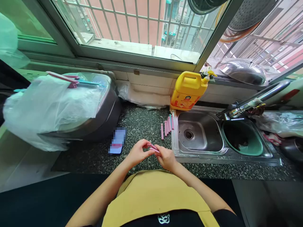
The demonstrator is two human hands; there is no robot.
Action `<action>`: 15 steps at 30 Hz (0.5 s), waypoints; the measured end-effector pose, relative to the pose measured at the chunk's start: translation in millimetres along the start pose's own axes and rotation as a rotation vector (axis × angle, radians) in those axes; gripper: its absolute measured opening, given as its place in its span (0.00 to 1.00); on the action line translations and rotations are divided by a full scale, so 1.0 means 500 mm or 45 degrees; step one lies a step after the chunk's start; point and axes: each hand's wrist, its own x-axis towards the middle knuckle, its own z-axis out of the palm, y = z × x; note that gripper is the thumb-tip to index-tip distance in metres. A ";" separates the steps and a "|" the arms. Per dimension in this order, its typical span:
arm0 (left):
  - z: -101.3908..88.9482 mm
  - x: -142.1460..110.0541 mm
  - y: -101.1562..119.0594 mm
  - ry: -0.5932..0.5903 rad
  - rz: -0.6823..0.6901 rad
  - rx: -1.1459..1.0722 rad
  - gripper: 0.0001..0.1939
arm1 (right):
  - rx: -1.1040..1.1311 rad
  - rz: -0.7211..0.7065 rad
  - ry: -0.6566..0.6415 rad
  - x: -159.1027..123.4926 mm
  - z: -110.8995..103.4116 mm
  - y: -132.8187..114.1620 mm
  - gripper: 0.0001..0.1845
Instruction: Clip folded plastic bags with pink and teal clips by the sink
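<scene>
A pink bag sealing clip (154, 148) is between my two hands over the dark speckled counter, its two arms slightly apart. My left hand (140, 153) pinches its left end between thumb and fingers. Around its right end, the fingers of my right hand (166, 157) are closed. Beyond my right hand, several more pink clips (166, 127) lie side by side on the counter against the sink's left rim. A phone (117, 141) with a blurred screen lies to the left of my left hand.
Right of my hands is a steel sink (201, 130) with a green basin (243, 138) in its second bowl and a faucet (258, 96) above. A yellow jug (188, 91) stands behind. At left, a plastic-covered dark container (111, 110) carries a pink clip.
</scene>
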 end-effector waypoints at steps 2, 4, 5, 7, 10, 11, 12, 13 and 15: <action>0.001 -0.011 0.003 0.030 -0.012 -0.014 0.12 | 0.017 0.006 0.008 -0.002 -0.003 -0.010 0.18; 0.001 -0.018 0.006 0.057 -0.019 -0.024 0.11 | 0.053 0.019 0.016 -0.002 -0.009 -0.021 0.18; 0.001 -0.020 0.008 0.069 -0.021 -0.025 0.11 | 0.074 0.034 0.018 -0.001 -0.013 -0.027 0.17; 0.001 -0.024 0.013 0.088 -0.020 -0.024 0.12 | 0.111 0.086 0.011 0.003 -0.022 -0.037 0.16; 0.001 -0.028 0.018 0.103 -0.024 -0.031 0.12 | 0.174 0.172 0.006 0.010 -0.037 -0.048 0.15; 0.001 -0.029 0.019 0.104 -0.027 -0.039 0.12 | 0.199 0.193 0.009 0.012 -0.041 -0.051 0.14; 0.001 -0.030 0.020 0.104 -0.027 -0.046 0.12 | 0.228 0.208 0.014 0.014 -0.044 -0.053 0.14; 0.001 -0.031 0.020 0.101 -0.027 -0.054 0.12 | 0.258 0.220 0.021 0.015 -0.047 -0.054 0.13; 0.002 -0.034 0.020 0.095 -0.026 -0.070 0.11 | 0.321 0.237 0.039 0.018 -0.051 -0.054 0.12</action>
